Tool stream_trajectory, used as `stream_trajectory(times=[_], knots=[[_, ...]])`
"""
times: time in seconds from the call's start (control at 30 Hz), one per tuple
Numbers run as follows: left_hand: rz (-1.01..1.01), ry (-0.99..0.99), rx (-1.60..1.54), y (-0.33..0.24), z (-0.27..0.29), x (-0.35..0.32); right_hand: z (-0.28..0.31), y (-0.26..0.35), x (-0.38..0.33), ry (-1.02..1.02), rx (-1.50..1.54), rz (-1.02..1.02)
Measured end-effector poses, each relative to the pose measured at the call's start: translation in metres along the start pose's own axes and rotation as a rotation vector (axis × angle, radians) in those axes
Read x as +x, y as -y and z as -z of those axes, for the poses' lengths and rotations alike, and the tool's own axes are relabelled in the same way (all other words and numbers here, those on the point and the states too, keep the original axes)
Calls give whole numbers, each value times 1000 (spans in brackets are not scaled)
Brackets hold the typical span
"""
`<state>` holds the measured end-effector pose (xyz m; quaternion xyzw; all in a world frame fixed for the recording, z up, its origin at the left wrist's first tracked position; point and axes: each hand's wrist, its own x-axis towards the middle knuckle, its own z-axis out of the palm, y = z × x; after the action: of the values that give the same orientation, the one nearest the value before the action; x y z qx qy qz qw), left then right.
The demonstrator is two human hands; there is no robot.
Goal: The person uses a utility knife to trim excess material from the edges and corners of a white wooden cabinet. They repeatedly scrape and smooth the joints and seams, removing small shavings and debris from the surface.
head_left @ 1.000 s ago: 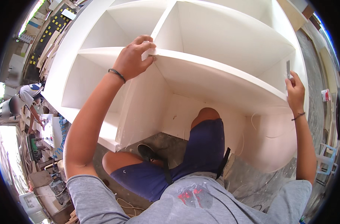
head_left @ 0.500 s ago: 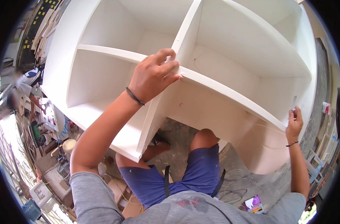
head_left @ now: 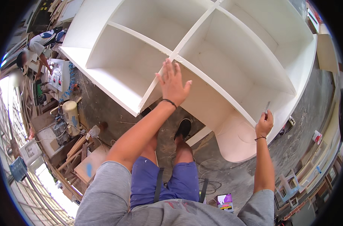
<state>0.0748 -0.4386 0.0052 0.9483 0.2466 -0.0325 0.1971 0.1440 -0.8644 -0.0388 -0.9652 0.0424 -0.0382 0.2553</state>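
A large white cabinet point(head_left: 143, 41) with open compartments lies before me, its divider edges facing up. My left hand point(head_left: 174, 86) is open, fingers spread, over the divider edge point(head_left: 152, 87) just below a crossing of the dividers. Whether the fingertips touch the edge cannot be told. At the right, my right hand point(head_left: 264, 124) is closed around a small knife-like tool point(head_left: 268, 106) with a narrow grey blade pointing up. That hand is beside the cabinet's near right corner, above a curved, pale panel point(head_left: 233, 145). The tool's handle is mostly hidden in my fingers.
Another person point(head_left: 39, 44) bends over a white board point(head_left: 57, 75) at the far left. A cream tank point(head_left: 70, 115) stands among wood scraps. A purple box point(head_left: 224, 199) and loose cable lie on the floor near me. Wooden frames point(head_left: 290, 188) stand at the right.
My left hand has let go of the divider crossing and opened, its fingers now spread. My right hand, still with the blade, has come inward to the left. The view has shifted.
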Motion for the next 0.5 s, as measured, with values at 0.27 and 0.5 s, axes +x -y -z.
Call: stream_trajectory(times=[0.27,0.5], knots=[[715,-123,-1633,-35,-25,49,-3,-3,0,16,-28,9],[781,-287,-1588,-41,-24,53,4,8,-1,37,-35,-25]])
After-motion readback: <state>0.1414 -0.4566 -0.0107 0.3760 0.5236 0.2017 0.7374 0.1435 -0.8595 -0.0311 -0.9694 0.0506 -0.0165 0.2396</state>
